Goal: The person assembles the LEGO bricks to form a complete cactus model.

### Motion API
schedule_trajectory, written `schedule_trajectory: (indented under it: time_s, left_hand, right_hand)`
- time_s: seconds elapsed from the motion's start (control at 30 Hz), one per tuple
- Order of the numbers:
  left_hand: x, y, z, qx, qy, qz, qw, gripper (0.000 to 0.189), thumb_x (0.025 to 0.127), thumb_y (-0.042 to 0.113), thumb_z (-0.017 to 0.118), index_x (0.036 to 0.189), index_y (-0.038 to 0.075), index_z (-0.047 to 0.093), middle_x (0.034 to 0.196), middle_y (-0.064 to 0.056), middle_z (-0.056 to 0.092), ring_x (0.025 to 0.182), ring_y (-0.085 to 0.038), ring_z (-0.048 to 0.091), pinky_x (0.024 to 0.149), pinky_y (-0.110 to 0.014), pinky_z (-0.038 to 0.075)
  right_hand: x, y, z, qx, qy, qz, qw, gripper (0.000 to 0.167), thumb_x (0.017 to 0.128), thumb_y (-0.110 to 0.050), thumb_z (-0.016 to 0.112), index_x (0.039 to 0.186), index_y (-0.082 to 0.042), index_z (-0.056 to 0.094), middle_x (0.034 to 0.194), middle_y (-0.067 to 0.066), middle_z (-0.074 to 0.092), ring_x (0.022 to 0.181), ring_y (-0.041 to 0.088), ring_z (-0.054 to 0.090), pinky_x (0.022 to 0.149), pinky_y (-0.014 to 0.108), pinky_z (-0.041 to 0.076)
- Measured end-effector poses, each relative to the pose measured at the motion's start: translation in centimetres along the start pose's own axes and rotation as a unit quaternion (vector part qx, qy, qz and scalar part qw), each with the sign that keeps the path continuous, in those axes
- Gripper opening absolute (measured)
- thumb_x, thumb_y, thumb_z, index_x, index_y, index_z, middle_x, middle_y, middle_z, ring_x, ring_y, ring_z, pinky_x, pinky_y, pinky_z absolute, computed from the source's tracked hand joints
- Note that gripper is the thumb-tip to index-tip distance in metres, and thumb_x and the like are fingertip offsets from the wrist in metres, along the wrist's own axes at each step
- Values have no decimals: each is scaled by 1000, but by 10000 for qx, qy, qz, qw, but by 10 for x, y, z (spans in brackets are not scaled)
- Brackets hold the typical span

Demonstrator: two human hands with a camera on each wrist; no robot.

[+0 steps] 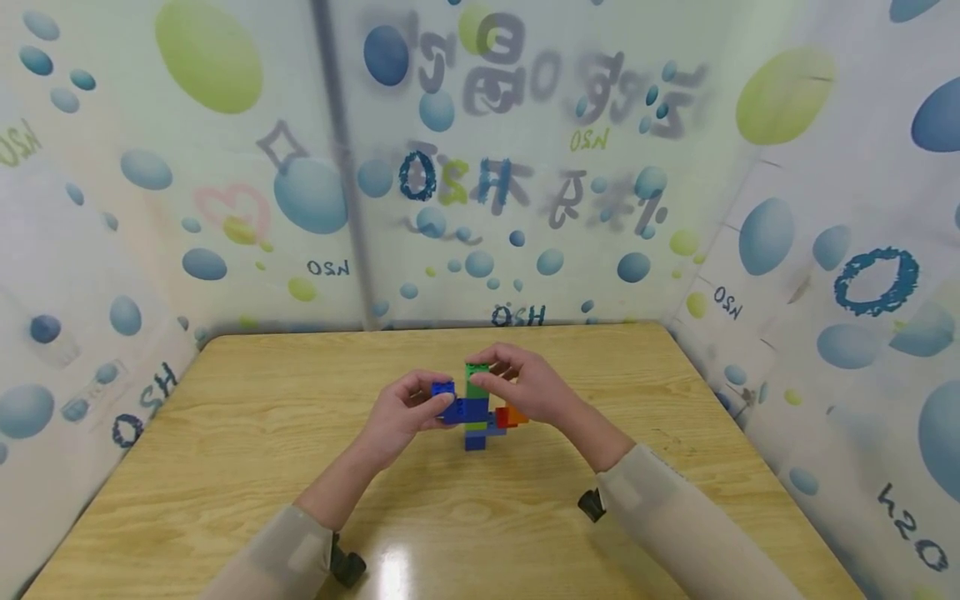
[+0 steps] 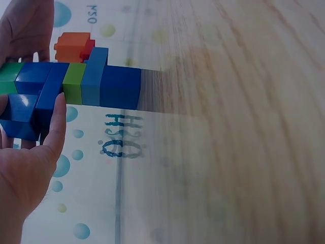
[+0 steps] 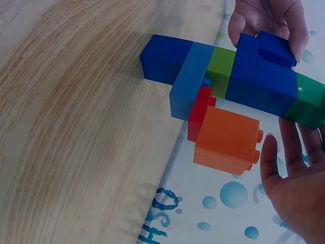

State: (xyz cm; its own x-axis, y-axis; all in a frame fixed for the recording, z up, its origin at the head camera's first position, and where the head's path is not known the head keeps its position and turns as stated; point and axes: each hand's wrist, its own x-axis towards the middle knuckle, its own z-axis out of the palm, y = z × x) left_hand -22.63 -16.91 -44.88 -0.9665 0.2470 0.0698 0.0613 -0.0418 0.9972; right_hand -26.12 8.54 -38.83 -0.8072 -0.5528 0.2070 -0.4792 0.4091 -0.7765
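Observation:
A tower of toy building blocks stands upright on the table. Its bottom is a dark blue block [image 2: 121,87], with a lighter blue block [image 2: 95,76] jutting out above, then a lime block [image 2: 74,84] and a long dark blue block [image 3: 241,68]. A red block [image 3: 199,114] and an orange block [image 3: 227,140] sit on the jutting side. My left hand [image 1: 395,417] pinches a small blue block [image 2: 21,113] on the tower's left arm. At the top, my right hand [image 1: 534,385] holds the green block [image 1: 477,385] between thumb and fingers.
The wooden table [image 1: 247,433] extends around the tower. Behind it hangs a pale curtain [image 1: 480,242] printed with bubbles and lettering, continuing along both sides. Small dark devices [image 1: 592,505] are strapped at both wrists.

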Motion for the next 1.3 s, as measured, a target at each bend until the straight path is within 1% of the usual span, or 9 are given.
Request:
schedule_trajectory:
  time_s: [0.17,0.4,0.6,0.73,0.87,1.0,1.17,1.23,1.3]
  left_hand:
    - [0,0,0,32,40,-11,10000,39,108,15,72,142,-1,63,117,-11,63,111,-24,72,89,-40,70]
    - [1,0,0,72,30,-11,10000,41,108,16,72,143,-2,62,118,-12,62,112,-26,72,89,-40,70]
    - [1,-1,0,110,41,-6,9999,40,108,16,72,143,-1,63,118,-11,62,112,-25,73,89,-40,70]
    - [1,0,1,80,63,-24,9999,41,108,16,72,143,-2,62,118,-10,62,112,-23,73,89,-40,70]
    - [0,1,1,-5,45,-50,10000,43,109,15,70,145,-4,59,119,-12,60,114,-25,72,91,-42,69]
    - [0,0,1,-80,-50,-90,9999,46,109,18,71,147,-3,57,123,-13,60,118,-27,71,93,-45,69]
    - [0,-1,0,-67,-82,-89,9999,45,109,21,71,147,1,59,128,-15,60,119,-28,71,95,-47,68]
    - [-1,0,0,-32,-76,-97,9999,42,109,22,71,146,3,60,130,-16,59,119,-28,70,95,-48,68]
    - [-1,1,0,2,-82,-107,9999,40,109,21,71,145,6,61,133,-17,59,120,-29,70,95,-49,68]
  right_hand:
    - [0,0,1,85,-12,44,10000,32,109,-31,69,138,-18,72,133,2,73,116,21,69,105,46,60]
    - [0,1,2,143,16,-9,9999,31,110,-29,69,139,-17,71,135,4,73,117,24,69,108,54,59]
    - [-1,2,2,102,26,33,9999,31,110,-29,69,138,-18,71,135,3,72,117,24,69,108,54,59]
    - [-1,2,3,172,35,51,9998,31,109,-29,70,138,-18,71,135,3,72,118,25,69,108,55,58]
    - [-2,2,4,263,24,114,9996,32,110,-31,69,140,-20,70,136,3,71,118,25,69,105,51,61]
    - [-4,1,4,246,58,174,9995,32,110,-32,69,140,-21,70,136,3,71,119,25,68,101,46,62]
    - [-4,1,4,209,97,135,9996,34,110,-32,69,142,-22,70,136,3,72,118,25,69,98,41,64]
    - [-5,1,3,196,87,146,9997,36,110,-33,69,144,-22,70,135,3,72,118,24,70,97,39,64]
    - [-6,3,2,195,70,170,9996,40,111,-35,68,148,-22,68,137,3,72,119,24,69,98,39,64]
